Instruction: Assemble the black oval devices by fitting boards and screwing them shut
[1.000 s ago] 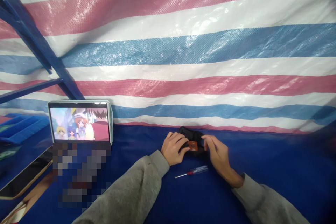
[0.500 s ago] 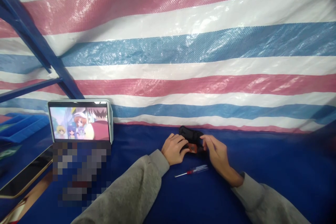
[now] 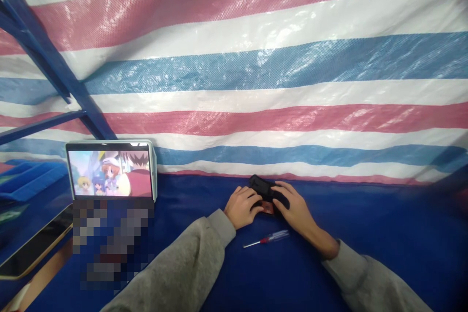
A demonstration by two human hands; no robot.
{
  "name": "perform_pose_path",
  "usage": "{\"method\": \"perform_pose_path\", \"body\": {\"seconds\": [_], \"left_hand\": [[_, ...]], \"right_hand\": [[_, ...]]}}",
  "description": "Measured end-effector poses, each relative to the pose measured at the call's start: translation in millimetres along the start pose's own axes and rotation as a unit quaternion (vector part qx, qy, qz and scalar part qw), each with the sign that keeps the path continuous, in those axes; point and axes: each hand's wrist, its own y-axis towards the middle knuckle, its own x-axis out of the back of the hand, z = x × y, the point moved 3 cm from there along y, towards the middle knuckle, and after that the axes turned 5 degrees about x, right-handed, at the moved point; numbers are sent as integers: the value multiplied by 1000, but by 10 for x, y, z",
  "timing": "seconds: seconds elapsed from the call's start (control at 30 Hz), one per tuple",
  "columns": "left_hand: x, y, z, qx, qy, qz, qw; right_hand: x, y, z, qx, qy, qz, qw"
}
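Black casing (image 3: 260, 185) lies at five o'clock in my view, left hand (image 3: 242, 208) at its orange piece (image 3: 267, 208), right hand (image 3: 298, 209) over its right side. The hands are apart; I cannot tell how firmly either grips. Uneven finger pressure could skew the piece; a slip could knock the screwdriver (image 3: 268, 238), at six o'clock.
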Motion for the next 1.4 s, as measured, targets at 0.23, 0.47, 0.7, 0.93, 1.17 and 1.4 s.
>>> {"method": "perform_pose_path", "body": {"seconds": [0.23,0.47,0.7,0.93,1.17,1.4], "left_hand": [[-5,1,15,3,-13,6,1000],[86,-12,-23,24,-28,-44,998],[171,-20,-3,66,-49,-125,989],[166,-32,21,46,-75,-126,988],[192,-21,-26,32,-103,-75,991],[113,8,4,71,-159,54,983]], "right_hand": [[92,70,-2,17,12,-16,1000],[297,190,71,-49,68,-44,996],[428,312,201,-168,253,-5,953],[400,318,259,-194,318,40,927],[423,282,349,42,16,127,991],[373,229,288,119,-101,192,969]]}}
